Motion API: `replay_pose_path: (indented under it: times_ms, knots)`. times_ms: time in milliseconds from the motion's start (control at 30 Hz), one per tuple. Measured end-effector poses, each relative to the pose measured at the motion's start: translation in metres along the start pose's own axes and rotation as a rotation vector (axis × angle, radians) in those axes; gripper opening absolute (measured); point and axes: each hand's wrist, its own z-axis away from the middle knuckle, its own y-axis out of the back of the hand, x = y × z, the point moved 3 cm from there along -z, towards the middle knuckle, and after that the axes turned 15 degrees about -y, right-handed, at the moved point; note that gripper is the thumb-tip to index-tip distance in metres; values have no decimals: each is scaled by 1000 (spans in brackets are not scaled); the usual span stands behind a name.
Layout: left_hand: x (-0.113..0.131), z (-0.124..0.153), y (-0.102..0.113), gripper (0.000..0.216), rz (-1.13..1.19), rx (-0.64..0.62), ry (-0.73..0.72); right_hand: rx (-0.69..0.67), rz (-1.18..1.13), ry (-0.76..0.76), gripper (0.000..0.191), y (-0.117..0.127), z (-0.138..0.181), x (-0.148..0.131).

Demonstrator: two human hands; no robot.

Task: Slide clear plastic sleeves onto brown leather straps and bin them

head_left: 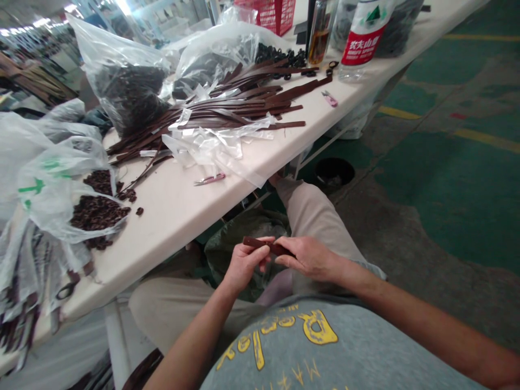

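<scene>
While both hands [242, 264] [309, 258] pinch, brown strip [252, 242] spanning between, left end exposed.

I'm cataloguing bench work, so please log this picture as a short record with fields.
Left hand: pinches brown strip
Right hand: also on brown strip; one piece or two, unclear
Hands' place: above the lap, off the table
On table: long brown strips, clear plastic pieces, pink-handled snips, red-labelled bottle
Floor: round dark bin

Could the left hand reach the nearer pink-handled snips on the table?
Probably yes: those snips lie uncovered near the table edge, though the left hand is gripping a brown strip.
</scene>
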Motion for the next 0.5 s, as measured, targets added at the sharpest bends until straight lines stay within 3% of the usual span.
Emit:
replay_pose_path:
  times_ms: [133, 333, 500]
  knots:
    - [4, -3, 15, 39, -7, 101, -57, 38, 110, -92, 27, 6, 10, 11]
    - [3, -4, 14, 37, 27, 81, -46, 89, 170, -73, 21, -1, 13, 18]
    - [-2, -1, 12, 39, 40, 49, -31, 77, 120, 6, 30, -2, 17, 17]
